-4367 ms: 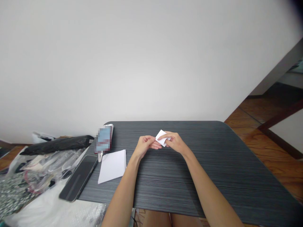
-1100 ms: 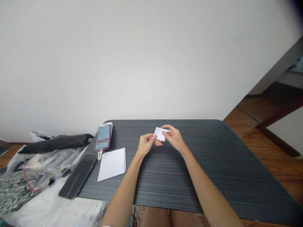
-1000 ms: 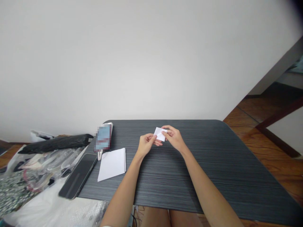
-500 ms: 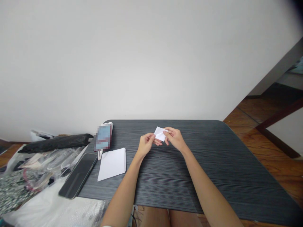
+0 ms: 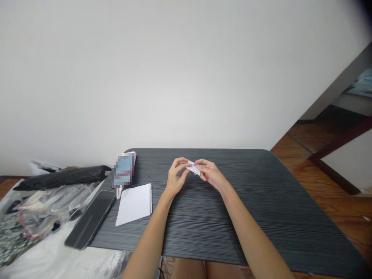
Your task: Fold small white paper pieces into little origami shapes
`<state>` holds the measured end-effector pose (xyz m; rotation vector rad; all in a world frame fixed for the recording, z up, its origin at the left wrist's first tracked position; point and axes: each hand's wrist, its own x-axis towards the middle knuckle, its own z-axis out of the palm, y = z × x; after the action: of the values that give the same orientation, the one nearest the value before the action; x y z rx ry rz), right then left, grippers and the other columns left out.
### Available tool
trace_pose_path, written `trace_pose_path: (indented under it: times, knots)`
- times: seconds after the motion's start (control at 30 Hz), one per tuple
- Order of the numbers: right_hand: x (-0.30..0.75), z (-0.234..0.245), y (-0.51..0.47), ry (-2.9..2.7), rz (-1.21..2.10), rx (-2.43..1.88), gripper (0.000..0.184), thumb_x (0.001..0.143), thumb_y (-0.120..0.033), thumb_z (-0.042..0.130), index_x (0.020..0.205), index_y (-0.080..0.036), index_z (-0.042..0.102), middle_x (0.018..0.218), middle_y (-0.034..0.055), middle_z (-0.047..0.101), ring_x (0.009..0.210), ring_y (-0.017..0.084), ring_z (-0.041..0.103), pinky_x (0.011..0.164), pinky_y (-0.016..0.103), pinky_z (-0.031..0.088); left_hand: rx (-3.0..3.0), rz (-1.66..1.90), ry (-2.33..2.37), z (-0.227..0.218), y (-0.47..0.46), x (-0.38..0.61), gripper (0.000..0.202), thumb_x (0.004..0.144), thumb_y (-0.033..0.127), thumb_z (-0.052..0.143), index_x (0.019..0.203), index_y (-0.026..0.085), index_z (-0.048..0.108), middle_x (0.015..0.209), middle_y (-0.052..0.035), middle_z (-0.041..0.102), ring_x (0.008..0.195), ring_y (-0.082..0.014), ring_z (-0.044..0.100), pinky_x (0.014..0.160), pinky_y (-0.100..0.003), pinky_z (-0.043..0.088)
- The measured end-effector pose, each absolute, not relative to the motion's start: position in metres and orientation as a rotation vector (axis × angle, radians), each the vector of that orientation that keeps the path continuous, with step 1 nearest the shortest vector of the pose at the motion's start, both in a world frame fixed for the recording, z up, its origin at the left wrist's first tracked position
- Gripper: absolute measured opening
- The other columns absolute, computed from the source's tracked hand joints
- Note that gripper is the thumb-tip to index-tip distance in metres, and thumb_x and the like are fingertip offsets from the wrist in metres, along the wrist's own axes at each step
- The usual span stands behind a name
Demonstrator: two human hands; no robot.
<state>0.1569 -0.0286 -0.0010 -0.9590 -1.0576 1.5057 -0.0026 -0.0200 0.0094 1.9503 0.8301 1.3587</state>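
A small folded piece of white paper (image 5: 193, 168) is held in the air between both hands, over the far middle of the dark table. My left hand (image 5: 176, 175) pinches its left end, thumb below and fingers above. On the other side, my right hand (image 5: 209, 173) grips the right part with thumb and fingertips. The paper is tilted, so it looks narrow, with its layered edge facing me. Part of it is hidden behind the fingers. To the left of my left forearm lies a stack of white paper sheets (image 5: 135, 204).
A dark phone (image 5: 90, 219) lies at the table's left edge. Behind the stack is a device with a blurred screen (image 5: 124, 170) and a white cable (image 5: 119, 192). Plastic bags (image 5: 58, 201) and a long black package (image 5: 61, 177) lie left of the dark table (image 5: 261, 201). A wall stands behind.
The white paper has turned from showing its broad face to a narrow, tilted view. My left fingers have shifted onto its upper edge. The whole view has moved slightly.
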Motion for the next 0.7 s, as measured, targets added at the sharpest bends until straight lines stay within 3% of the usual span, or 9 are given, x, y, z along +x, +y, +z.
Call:
trace_pose_path:
  times: [0.1,0.27,0.37,0.5,0.7]
  knots:
    - [0.155,-0.005,-0.027,-1.137,1.543,-0.97,0.031,0.065,-0.04,0.063,0.082,-0.015,0.055,0.062,0.0005,0.059,0.039,0.005,0.042,0.038,0.018,0.028,1.957,1.362,0.873,0.01,-0.018,-0.004,0.015,0.078,0.024,0.052,0.082,0.018,0.064,0.097,-0.0076,0.056,0.096,-0.0178,0.053,0.088,-0.033,0.04]
    - [0.158,-0.006,-0.026,-1.276,1.265,-1.057,0.032,0.074,-0.044,0.053,0.076,-0.013,0.063,0.069,0.0012,0.058,0.058,0.008,0.047,0.054,0.021,0.036,1.874,1.242,0.957,0.004,-0.016,-0.006,0.018,0.078,0.029,0.05,0.078,0.015,0.062,0.078,-0.0052,0.061,0.076,-0.0157,0.055,0.075,-0.028,0.044]
    - [0.159,0.0,-0.028,-1.341,1.189,-1.103,0.041,0.078,-0.048,0.044,0.075,-0.013,0.065,0.063,0.0011,0.057,0.054,0.008,0.044,0.053,0.022,0.034,1.807,1.171,0.965,0.0,-0.015,-0.006,0.02,0.076,0.032,0.052,0.075,0.014,0.062,0.073,-0.004,0.06,0.069,-0.0144,0.054,0.068,-0.025,0.044]
    - [0.157,0.004,-0.031,-1.376,1.228,-1.103,0.03,0.066,-0.04,0.062,0.076,-0.012,0.064,0.06,-0.0001,0.056,0.051,0.008,0.044,0.047,0.021,0.032,1.641,1.109,0.951,0.0,-0.015,-0.003,0.021,0.071,0.033,0.058,0.078,0.013,0.062,0.072,-0.0035,0.061,0.066,-0.0133,0.055,0.061,-0.023,0.045]
    - [0.157,-0.003,-0.027,-1.29,1.213,-1.148,0.028,0.064,-0.036,0.063,0.077,-0.011,0.064,0.058,0.0,0.056,0.046,0.007,0.042,0.043,0.02,0.031,1.425,1.141,0.894,0.003,-0.013,-0.003,0.024,0.074,0.035,0.053,0.081,0.012,0.058,0.052,0.0016,0.054,0.041,-0.0086,0.049,0.041,-0.02,0.038]
